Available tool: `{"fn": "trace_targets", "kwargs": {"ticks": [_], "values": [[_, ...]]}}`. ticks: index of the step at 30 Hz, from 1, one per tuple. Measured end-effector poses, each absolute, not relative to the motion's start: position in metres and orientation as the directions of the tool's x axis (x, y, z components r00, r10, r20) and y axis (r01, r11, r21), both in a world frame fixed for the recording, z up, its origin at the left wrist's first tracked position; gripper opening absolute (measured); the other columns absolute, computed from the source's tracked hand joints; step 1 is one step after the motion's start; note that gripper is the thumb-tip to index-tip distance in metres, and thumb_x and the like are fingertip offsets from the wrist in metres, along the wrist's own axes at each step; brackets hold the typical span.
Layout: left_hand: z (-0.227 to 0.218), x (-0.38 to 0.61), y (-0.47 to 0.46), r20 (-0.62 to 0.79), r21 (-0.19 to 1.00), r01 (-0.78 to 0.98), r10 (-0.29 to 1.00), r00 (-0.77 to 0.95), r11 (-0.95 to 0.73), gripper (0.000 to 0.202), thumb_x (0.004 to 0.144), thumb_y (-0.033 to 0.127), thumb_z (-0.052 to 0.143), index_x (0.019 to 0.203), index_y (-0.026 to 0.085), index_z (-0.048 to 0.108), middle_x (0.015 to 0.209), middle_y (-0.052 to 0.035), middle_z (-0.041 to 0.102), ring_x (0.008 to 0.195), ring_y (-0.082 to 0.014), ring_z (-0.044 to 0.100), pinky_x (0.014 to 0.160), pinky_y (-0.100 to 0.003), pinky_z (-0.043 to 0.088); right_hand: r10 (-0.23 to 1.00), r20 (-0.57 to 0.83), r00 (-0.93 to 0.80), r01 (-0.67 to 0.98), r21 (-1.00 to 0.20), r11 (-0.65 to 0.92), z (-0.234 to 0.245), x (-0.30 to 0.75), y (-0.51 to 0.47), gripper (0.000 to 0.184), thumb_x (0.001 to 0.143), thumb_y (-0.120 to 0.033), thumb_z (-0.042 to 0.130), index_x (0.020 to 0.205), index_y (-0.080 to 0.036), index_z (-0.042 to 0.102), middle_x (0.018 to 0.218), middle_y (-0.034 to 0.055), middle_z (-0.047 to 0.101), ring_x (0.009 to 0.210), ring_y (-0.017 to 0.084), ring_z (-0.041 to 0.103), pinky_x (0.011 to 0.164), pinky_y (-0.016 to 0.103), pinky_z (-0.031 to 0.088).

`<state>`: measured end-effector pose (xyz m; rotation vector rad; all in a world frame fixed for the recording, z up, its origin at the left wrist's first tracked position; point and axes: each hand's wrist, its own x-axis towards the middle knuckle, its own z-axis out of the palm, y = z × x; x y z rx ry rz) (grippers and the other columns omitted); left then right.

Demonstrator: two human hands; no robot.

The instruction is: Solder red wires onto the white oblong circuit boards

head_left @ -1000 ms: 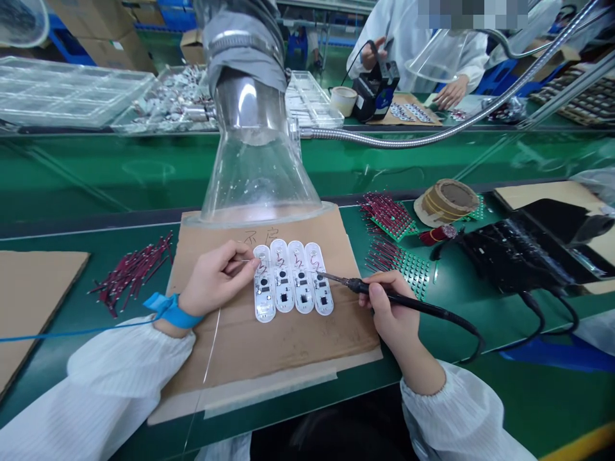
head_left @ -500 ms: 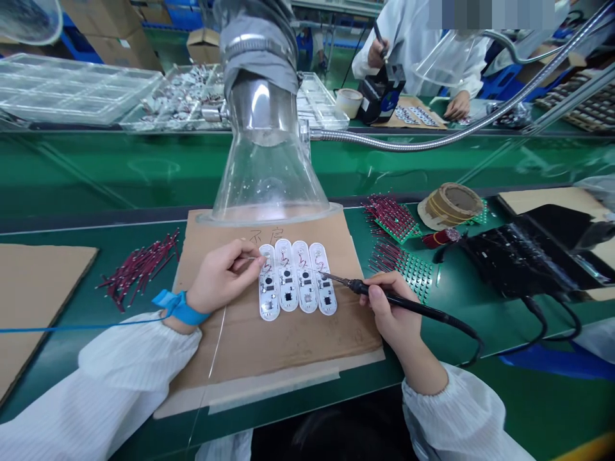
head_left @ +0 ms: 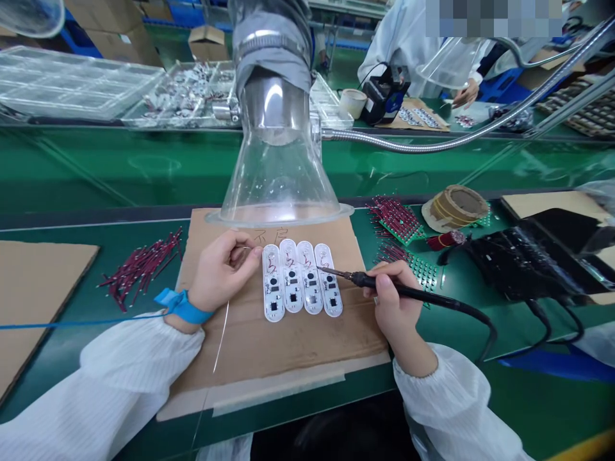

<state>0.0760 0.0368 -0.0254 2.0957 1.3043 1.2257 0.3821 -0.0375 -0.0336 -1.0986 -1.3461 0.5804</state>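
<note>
My left hand (head_left: 223, 269), with a blue wrist strap (head_left: 185, 307), pinches a thin solder wire (head_left: 221, 339) whose tail hangs down over the cardboard. Its fingertips are by the upper left end of several white, rounded circuit boards (head_left: 312, 298), which lie side by side, each with red wires at the upper part. In my right hand (head_left: 396, 304) is a soldering iron (head_left: 359, 278), gripped like a pen. The iron's tip is at the upper part of the two right-hand boards; whether it touches cannot be made out.
Under the boards lies a cardboard sheet (head_left: 298, 349). A clear fume hood (head_left: 283, 179) hangs just beyond. Red wires (head_left: 141, 269) are heaped left; green boards (head_left: 425, 272), a tape roll (head_left: 454, 208) and a black device (head_left: 519, 256) stand right. A co-worker's hand (head_left: 466, 95) is across the bench.
The iron's tip has shifted slightly left and up over the boards. My left fingertips have moved up a little. Across the bench, the co-worker's raised hand with a tool has gone from view.
</note>
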Motion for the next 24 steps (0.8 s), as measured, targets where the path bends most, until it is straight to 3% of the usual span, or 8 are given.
{"fn": "trace_targets", "kwargs": {"ticks": [10, 18, 24], "values": [[-0.025, 0.078, 0.037, 0.476, 0.669, 0.524, 0.845, 0.242, -0.527, 0.006, 0.095, 0.021, 0.066, 0.090, 0.021, 0.063, 0.066, 0.0082, 0.040, 0.054, -0.0098, 0.041, 0.054, -0.024, 0.032, 0.914, 0.399, 0.080, 0.364, -0.865, 0.346, -0.049, 0.395, -0.045, 0.017, 0.110, -0.036, 0.068, 0.096, -0.026, 0.069, 0.076, -0.0017, 0.068, 0.063, 0.017, 0.064, 0.058, 0.031, 0.047], [-0.026, 0.077, 0.037, 0.487, 0.652, 0.498, 0.819, 0.303, -0.572, 0.008, 0.096, 0.019, 0.068, 0.090, 0.021, 0.064, 0.065, 0.0090, 0.039, 0.053, -0.0091, 0.039, 0.054, -0.024, 0.033, 0.915, 0.397, 0.075, 0.402, -0.851, 0.337, -0.051, 0.396, -0.046, 0.019, 0.109, -0.039, 0.068, 0.096, -0.026, 0.070, 0.077, -0.0008, 0.069, 0.063, 0.018, 0.064, 0.058, 0.032, 0.048], [-0.028, 0.077, 0.037, 0.541, 0.656, 0.479, 0.806, 0.241, -0.583, 0.008, 0.095, 0.016, 0.067, 0.091, 0.022, 0.062, 0.067, 0.0089, 0.039, 0.053, -0.0087, 0.039, 0.053, -0.023, 0.033, 0.893, 0.413, 0.179, 0.263, -0.895, 0.361, -0.039, 0.387, -0.042, 0.028, 0.111, -0.047, 0.065, 0.093, -0.026, 0.067, 0.073, -0.0026, 0.067, 0.054, 0.015, 0.060, 0.050, 0.028, 0.043]]}}
